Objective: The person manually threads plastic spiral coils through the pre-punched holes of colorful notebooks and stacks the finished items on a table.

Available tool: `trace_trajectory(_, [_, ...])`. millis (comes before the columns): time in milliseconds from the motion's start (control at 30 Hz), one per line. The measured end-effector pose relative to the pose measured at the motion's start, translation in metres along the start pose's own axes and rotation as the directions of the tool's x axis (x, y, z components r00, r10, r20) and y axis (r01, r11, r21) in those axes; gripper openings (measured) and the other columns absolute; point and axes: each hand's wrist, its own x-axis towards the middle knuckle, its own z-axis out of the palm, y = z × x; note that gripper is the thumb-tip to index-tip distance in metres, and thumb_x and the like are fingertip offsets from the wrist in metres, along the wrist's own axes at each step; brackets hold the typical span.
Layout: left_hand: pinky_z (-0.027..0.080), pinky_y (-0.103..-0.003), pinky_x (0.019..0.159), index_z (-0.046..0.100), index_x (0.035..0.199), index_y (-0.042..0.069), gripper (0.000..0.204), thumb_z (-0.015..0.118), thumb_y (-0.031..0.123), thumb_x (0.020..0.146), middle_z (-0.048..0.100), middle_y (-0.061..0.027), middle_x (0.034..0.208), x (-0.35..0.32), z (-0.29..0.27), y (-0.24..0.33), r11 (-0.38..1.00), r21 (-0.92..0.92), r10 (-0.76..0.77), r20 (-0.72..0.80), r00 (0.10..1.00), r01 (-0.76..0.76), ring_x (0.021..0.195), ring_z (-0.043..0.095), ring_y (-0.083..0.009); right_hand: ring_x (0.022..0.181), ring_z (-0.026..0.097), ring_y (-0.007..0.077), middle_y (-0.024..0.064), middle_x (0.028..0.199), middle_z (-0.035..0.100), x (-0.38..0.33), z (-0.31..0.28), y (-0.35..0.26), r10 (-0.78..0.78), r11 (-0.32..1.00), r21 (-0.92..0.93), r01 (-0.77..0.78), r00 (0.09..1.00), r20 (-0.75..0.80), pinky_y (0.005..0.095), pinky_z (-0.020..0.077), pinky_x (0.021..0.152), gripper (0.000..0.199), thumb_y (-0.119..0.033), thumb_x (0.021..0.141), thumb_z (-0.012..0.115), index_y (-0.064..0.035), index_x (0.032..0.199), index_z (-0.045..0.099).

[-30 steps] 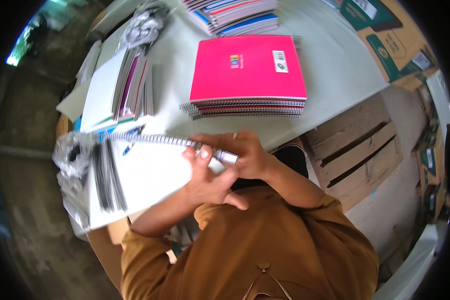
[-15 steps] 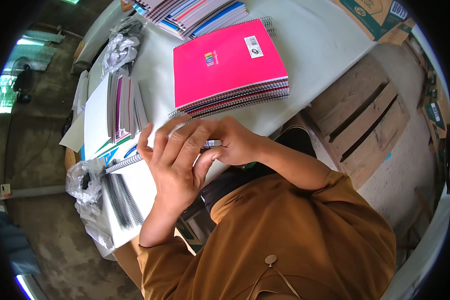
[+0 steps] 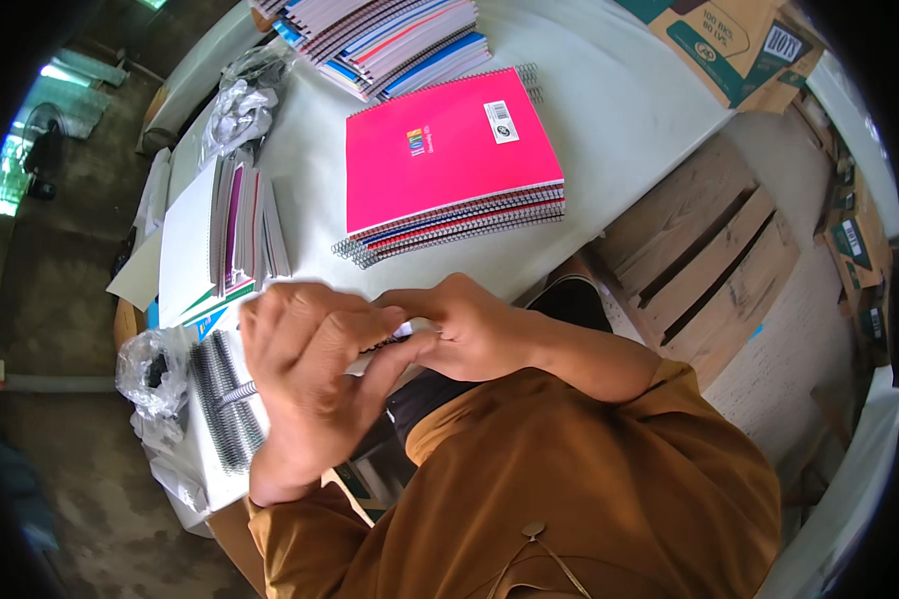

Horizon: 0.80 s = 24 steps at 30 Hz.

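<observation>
My left hand [image 3: 315,364] is closed, with thumb and fingers curled toward my right hand [image 3: 474,329]. Between them a small white edge [image 3: 417,326] shows, apparently a notebook held edge-on; the hands hide most of it. A thin spiral coil [image 3: 238,393] pokes out left of my left hand, over a pile of dark loose coils [image 3: 220,419]. My right hand pinches the notebook's end. Beyond the hands lies a stack of spiral notebooks with a pink cover [image 3: 449,150].
At left, unbound covers and paper blocks [image 3: 195,235] lean together near crumpled clear plastic bags [image 3: 155,369]. More spiral notebooks [image 3: 390,45] are piled at the far edge of the white table [image 3: 609,110]. Cardboard boxes [image 3: 719,45] and a wooden pallet [image 3: 709,250] are at right.
Both hands have come lower in the picture, and the left has turned, its fingers curling in more. Less of the coil sticks out at the left. The view has shifted slightly.
</observation>
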Motion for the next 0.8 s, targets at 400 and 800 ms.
trace_trajectory(400, [0.046,-0.033,0.090,0.067,0.102,0.017,0.042,0.069,-0.001,0.064,0.064,-0.0035,0.106,0.036,0.103,-0.112,1.000,0.012,-0.013,-0.449,0.893,0.021,0.105,0.058,-0.0223,0.103,0.059,0.0261,0.0059,0.096,0.068,0.003,-0.155,0.035,-0.307,0.809,-0.585,0.054,0.888,-0.342,0.0383,0.0377,0.098,0.025,0.004,0.065,0.071,-0.0040,0.089,0.069])
trace_trajectory(800, [0.037,-0.019,0.055,0.059,0.088,0.000,0.018,0.064,0.017,0.085,0.057,-0.0007,0.073,-0.007,0.202,-0.131,0.451,-0.811,-0.830,-0.229,0.509,0.371,0.058,0.045,-0.0043,0.113,0.051,0.0238,0.0201,0.119,0.056,-0.032,-0.093,0.112,-0.159,0.890,-0.382,-0.249,0.617,-0.771,0.0315,0.0382,0.095,0.041,-0.023,0.093,0.050,0.0055,0.122,0.050])
